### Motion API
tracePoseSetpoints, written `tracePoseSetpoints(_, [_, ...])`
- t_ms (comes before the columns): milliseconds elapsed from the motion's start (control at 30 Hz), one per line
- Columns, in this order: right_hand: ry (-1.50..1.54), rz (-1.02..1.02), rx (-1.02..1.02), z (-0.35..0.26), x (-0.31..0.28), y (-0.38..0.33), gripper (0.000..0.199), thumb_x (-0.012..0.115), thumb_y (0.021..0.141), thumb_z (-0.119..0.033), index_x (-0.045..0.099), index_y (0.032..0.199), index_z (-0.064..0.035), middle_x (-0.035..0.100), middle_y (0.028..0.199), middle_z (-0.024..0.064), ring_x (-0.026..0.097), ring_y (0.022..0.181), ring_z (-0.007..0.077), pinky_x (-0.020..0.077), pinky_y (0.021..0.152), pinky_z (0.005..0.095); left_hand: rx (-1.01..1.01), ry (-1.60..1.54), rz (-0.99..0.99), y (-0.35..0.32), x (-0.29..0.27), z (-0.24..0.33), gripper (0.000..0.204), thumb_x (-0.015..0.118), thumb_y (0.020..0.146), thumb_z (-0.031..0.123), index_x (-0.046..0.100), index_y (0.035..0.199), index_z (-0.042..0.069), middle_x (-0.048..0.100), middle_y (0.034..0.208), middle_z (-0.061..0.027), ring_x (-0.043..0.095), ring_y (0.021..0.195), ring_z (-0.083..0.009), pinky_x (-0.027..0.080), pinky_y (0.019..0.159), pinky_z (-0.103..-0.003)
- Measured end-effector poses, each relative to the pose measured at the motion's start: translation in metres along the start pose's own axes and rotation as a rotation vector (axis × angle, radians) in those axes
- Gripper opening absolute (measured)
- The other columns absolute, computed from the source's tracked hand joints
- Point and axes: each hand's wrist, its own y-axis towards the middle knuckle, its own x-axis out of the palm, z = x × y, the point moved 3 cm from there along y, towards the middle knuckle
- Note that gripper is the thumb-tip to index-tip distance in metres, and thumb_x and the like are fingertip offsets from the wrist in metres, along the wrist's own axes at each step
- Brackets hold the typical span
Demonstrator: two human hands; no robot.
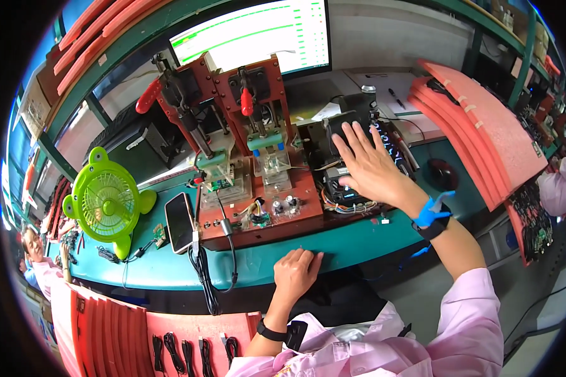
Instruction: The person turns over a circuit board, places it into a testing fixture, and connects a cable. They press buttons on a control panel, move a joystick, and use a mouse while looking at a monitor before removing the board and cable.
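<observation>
My right hand is stretched out flat with its fingers spread, over a cluster of dark electronic equipment with wires. Nothing is held in it, and a blue strap circles its wrist. Loosely curled, my left hand rests at the front edge of the green mat; no object shows in it. Just beyond it stands a red-brown test fixture with two toggle clamps, one with a raised red handle and the other with a red handle near its post. A small green circuit board lies on the fixture's base.
A green fan and a phone are left of the fixture. A black cable hangs over the edge. Pink foam sheets lean at right; a foam tray with coiled cables sits at lower left. Behind is a monitor.
</observation>
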Motion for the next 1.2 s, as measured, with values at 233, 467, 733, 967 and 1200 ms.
tracePoseSetpoints(233, [0.002, -0.482, 0.138, 0.037, 0.032, 0.123, 0.077, 0.060, 0.074, -0.024, 0.019, 0.135, -0.0030, 0.037, 0.130, 0.0195, 0.033, 0.123, 0.0309, 0.0221, 0.099, 0.0525, -0.022, -0.021, 0.004, 0.001, 0.000, -0.001, 0.029, 0.068, 0.070, 0.016, 0.045, 0.055, 0.006, 0.045, 0.053, -0.0067, 0.049, 0.048, -0.0249, 0.037, 0.042, -0.035])
tracePoseSetpoints(467, [0.390, -0.583, 0.176, 0.099, 0.050, 0.145, 0.089, 0.065, 0.069, -0.043, 0.020, 0.136, -0.0057, 0.030, 0.135, 0.0190, 0.031, 0.125, 0.0307, 0.0274, 0.101, 0.0354, -0.035, 0.004, -0.007, 0.001, 0.002, -0.001, 0.028, 0.067, 0.071, 0.016, 0.046, 0.056, 0.007, 0.045, 0.053, -0.0058, 0.049, 0.048, -0.0236, 0.037, 0.042, -0.034])
tracePoseSetpoints(733, [0.370, -0.273, 0.370, 0.058, -0.005, 0.082, 0.081, 0.052, 0.080, -0.048, 0.017, 0.134, 0.0015, 0.019, 0.136, 0.0284, 0.024, 0.126, 0.0375, 0.0234, 0.103, 0.0381, -0.033, -0.046, 0.024, 0.001, 0.000, -0.004, 0.028, 0.067, 0.071, 0.016, 0.046, 0.056, 0.006, 0.045, 0.053, -0.0059, 0.049, 0.048, -0.0240, 0.036, 0.042, -0.035])
tracePoseSetpoints(967, [0.163, -0.129, 0.150, 0.019, -0.011, 0.006, 0.079, 0.052, 0.080, -0.046, 0.018, 0.132, 0.0033, 0.018, 0.134, 0.0323, 0.022, 0.124, 0.0448, 0.0251, 0.101, 0.0421, -0.031, -0.041, -0.029, 0.000, -0.003, -0.006, 0.028, 0.067, 0.071, 0.016, 0.046, 0.055, 0.006, 0.046, 0.053, -0.0062, 0.049, 0.048, -0.0245, 0.037, 0.042, -0.035])
tracePoseSetpoints(1200, [0.428, -0.348, 0.316, 0.071, 0.036, 0.156, 0.079, 0.046, 0.077, -0.058, 0.034, 0.128, 0.0012, 0.046, 0.116, 0.0288, 0.045, 0.111, 0.0376, 0.0344, 0.093, 0.0445, -0.031, -0.032, -0.027, 0.005, 0.000, 0.000, 0.028, 0.067, 0.071, 0.017, 0.046, 0.055, 0.007, 0.046, 0.053, -0.0058, 0.049, 0.048, -0.0232, 0.038, 0.042, -0.034])
